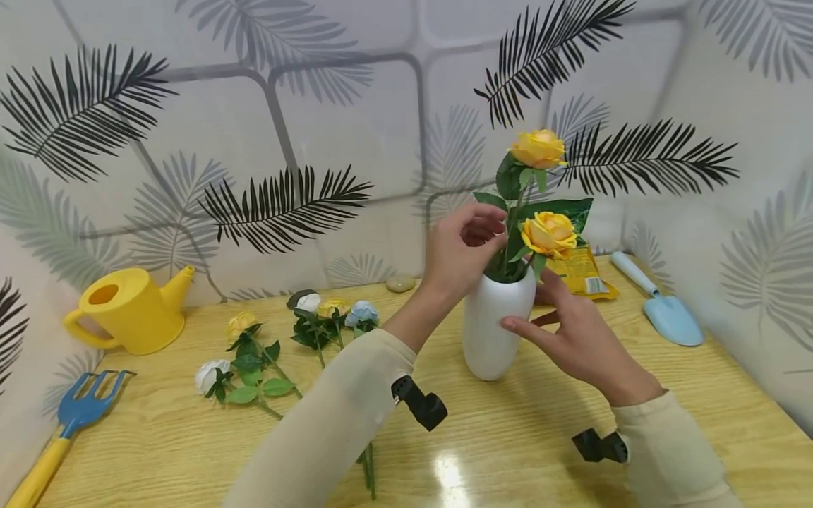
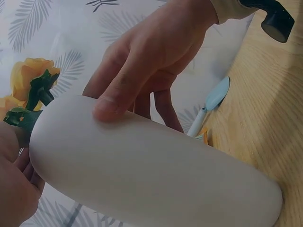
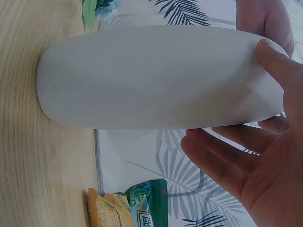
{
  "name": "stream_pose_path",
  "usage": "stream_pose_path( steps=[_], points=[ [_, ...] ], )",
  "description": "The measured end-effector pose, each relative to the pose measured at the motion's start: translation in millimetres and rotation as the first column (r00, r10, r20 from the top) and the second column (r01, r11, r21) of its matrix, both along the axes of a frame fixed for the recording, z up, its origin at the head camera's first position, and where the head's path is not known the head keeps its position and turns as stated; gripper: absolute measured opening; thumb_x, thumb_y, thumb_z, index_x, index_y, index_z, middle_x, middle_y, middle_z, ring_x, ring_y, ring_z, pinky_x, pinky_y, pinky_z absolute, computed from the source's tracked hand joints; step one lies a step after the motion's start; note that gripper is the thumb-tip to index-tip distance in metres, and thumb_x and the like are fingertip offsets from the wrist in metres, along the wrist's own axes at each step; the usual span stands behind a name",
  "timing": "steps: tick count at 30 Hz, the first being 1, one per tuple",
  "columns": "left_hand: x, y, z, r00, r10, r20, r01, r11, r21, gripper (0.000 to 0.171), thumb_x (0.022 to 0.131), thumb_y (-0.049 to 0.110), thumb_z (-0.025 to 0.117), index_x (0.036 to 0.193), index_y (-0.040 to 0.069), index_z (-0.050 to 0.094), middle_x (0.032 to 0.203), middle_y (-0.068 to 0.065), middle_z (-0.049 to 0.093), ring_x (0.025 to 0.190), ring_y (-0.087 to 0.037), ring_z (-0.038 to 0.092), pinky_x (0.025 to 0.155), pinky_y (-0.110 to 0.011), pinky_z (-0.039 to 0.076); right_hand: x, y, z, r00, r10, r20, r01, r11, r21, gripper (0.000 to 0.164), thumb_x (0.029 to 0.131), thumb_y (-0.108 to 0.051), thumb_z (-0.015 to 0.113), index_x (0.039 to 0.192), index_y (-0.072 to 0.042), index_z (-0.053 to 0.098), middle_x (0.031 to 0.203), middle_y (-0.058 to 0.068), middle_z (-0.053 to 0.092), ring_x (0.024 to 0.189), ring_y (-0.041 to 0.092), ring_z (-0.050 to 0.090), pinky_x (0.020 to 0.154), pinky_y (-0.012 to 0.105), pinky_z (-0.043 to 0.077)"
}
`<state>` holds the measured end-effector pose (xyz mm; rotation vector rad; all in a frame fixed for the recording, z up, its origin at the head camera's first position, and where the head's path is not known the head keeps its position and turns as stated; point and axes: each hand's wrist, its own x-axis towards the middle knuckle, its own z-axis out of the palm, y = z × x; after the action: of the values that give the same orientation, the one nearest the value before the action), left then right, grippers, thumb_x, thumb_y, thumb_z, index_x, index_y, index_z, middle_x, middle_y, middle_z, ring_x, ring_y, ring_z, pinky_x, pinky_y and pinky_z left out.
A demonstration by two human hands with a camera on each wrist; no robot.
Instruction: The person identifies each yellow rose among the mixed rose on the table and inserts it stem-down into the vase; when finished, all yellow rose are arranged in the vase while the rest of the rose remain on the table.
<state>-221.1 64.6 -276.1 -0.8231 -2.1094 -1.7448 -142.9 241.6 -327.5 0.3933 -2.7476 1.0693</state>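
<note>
A white vase [image 1: 495, 328] stands upright on the table, holding two yellow roses [image 1: 538, 149] with green leaves. At its mouth, my left hand [image 1: 462, 247] pinches a rose stem among the leaves; the fingertips are partly hidden. My right hand [image 1: 581, 339] holds the upper side of the vase, thumb on the front. In the right wrist view, the thumb and fingers of the right hand [image 3: 279, 156] lie on opposite sides of the vase [image 3: 156, 78]. Part of my left hand [image 2: 16, 182] shows beside the vase mouth in the left wrist view.
Several loose white, yellow and blue roses [image 1: 250, 367] lie to the left. Further left are a yellow watering can [image 1: 136, 317] and a blue hand fork [image 1: 85, 406]. Behind the vase lies a yellow-green packet [image 1: 581, 271]; a blue trowel [image 1: 673, 319] is at right. A stone [image 1: 400, 283] lies near the wall.
</note>
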Motion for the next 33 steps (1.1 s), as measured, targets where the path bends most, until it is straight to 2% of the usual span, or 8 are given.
stream_pose_path(
  steps=[6,13,17,23,29,33],
  points=[
    [2.5,-7.6,-4.0,1.0,-0.028,-0.006,0.028,0.999,0.042,0.019,0.089,0.0,0.074,0.107,-0.002,0.071,0.096,-0.018,0.072,0.085,-0.024,0.069,0.074,-0.015,0.054,0.2,-0.7,-0.2,1.0,0.01,-0.013,-0.01,1.0,-0.005,0.074,0.095,-0.04,0.07,0.152,-0.012,0.032,0.128,0.021,0.067,0.107,0.035,0.069,0.083,0.048,0.061],
    [8.3,-14.9,-3.4,0.999,-0.032,0.006,0.032,0.998,0.061,0.019,0.089,0.001,0.075,0.108,0.0,0.072,0.097,-0.017,0.073,0.085,-0.02,0.068,0.073,-0.015,0.053,0.1,0.5,0.8,1.0,-0.003,-0.012,0.003,1.0,0.013,0.074,0.094,-0.042,0.07,0.149,-0.009,0.033,0.126,0.022,0.067,0.107,0.036,0.07,0.084,0.05,0.061],
    [11.4,-17.4,-1.7,0.999,-0.051,0.001,0.051,0.996,0.066,0.021,0.088,0.0,0.074,0.109,-0.001,0.071,0.098,-0.018,0.073,0.086,-0.023,0.069,0.074,-0.015,0.053,-0.6,0.4,0.3,1.0,0.007,-0.013,-0.007,1.0,0.005,0.07,0.095,-0.04,0.07,0.148,-0.011,0.034,0.126,0.021,0.067,0.108,0.035,0.069,0.083,0.05,0.061],
    [14.6,-22.7,0.9,0.998,-0.06,-0.018,0.061,0.996,0.071,0.023,0.088,-0.001,0.075,0.111,-0.002,0.071,0.098,-0.02,0.072,0.088,-0.026,0.069,0.076,-0.017,0.055,-1.4,-0.9,0.7,1.0,0.012,-0.015,-0.012,1.0,0.005,0.072,0.095,-0.04,0.07,0.151,-0.013,0.032,0.127,0.021,0.067,0.108,0.036,0.069,0.084,0.051,0.061],
    [13.2,-30.1,-4.0,0.998,-0.061,-0.02,0.062,0.994,0.089,0.023,0.088,-0.001,0.074,0.111,-0.004,0.07,0.1,-0.022,0.072,0.09,-0.03,0.07,0.079,-0.02,0.057,-1.9,-0.9,0.4,1.0,0.013,-0.011,-0.013,1.0,0.005,0.074,0.095,-0.04,0.07,0.152,-0.014,0.031,0.129,0.022,0.066,0.108,0.036,0.069,0.083,0.05,0.061],
    [12.5,-37.0,-8.0,0.998,-0.066,-0.018,0.068,0.991,0.115,0.024,0.088,-0.003,0.074,0.112,-0.005,0.069,0.099,-0.024,0.071,0.092,-0.033,0.069,0.081,-0.026,0.059,-1.6,-0.2,0.5,1.0,0.005,-0.005,-0.005,1.0,0.009,0.073,0.095,-0.042,0.069,0.151,-0.014,0.031,0.13,0.022,0.066,0.109,0.036,0.069,0.083,0.05,0.061]
  ],
)
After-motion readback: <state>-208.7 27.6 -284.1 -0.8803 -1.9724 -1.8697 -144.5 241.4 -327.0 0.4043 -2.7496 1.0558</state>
